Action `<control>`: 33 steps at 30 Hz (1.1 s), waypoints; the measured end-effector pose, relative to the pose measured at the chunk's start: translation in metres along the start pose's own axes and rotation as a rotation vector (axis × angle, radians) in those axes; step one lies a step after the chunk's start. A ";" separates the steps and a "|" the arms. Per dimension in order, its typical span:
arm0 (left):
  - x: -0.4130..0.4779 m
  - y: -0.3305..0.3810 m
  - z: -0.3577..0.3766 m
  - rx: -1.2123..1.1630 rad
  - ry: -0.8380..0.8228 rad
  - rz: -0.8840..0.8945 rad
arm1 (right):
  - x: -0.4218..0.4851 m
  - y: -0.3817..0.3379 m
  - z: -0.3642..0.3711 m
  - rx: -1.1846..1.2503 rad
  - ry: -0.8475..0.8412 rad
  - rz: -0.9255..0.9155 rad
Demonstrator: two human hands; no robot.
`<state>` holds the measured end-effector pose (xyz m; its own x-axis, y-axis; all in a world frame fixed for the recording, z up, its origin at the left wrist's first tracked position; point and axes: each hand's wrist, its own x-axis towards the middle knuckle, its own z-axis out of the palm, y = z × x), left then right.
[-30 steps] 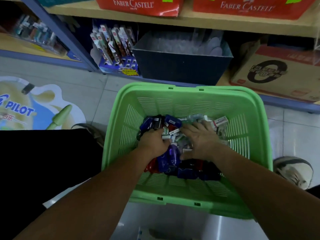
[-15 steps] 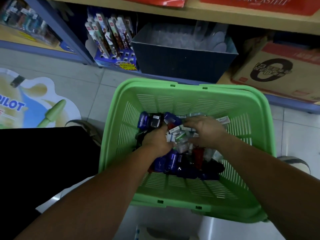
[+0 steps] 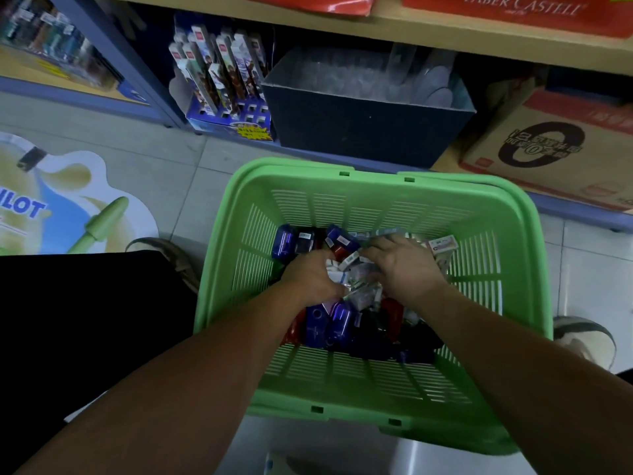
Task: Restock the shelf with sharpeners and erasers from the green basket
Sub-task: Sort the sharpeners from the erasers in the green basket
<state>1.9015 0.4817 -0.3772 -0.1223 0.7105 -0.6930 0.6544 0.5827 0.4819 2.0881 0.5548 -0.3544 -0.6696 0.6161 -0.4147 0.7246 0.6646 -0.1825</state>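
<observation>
Green basket (image 3: 507, 214) sits on the floor near me, below the shelf (image 3: 445, 39). Both my hands are down in the pile of sharpeners (image 3: 329, 323) and small erasers (image 3: 359, 289). My left hand (image 3: 310, 279) curls shut on a bunch of erasers. My right hand (image 3: 402, 265) lies spread over more. If I grab too many, some may slip out and fall on the floor.

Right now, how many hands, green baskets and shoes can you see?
Hands: 2, the left hand and the right hand, both down in the basket
Green basket: 1
Shoes: 2, the left shoe and the right shoe, one on the floor at each side of the basket
Total: 5
</observation>
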 end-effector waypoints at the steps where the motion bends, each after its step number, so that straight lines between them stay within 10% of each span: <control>1: 0.000 0.000 -0.001 -0.020 0.003 0.001 | 0.000 0.000 -0.001 0.005 0.005 0.009; 19: -0.049 0.038 -0.038 -0.348 0.183 0.092 | -0.049 0.011 -0.069 0.090 0.261 0.213; 29: -0.063 0.118 -0.011 -0.583 -0.214 0.166 | -0.094 0.005 -0.088 0.449 0.518 0.386; 33: -0.051 0.091 -0.024 -0.446 -0.172 0.129 | -0.088 0.007 -0.077 0.430 0.334 0.376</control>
<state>1.9492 0.5083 -0.2851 0.0880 0.7345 -0.6728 0.2685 0.6330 0.7261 2.1393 0.5380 -0.2507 -0.3226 0.9172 -0.2339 0.8732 0.1930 -0.4475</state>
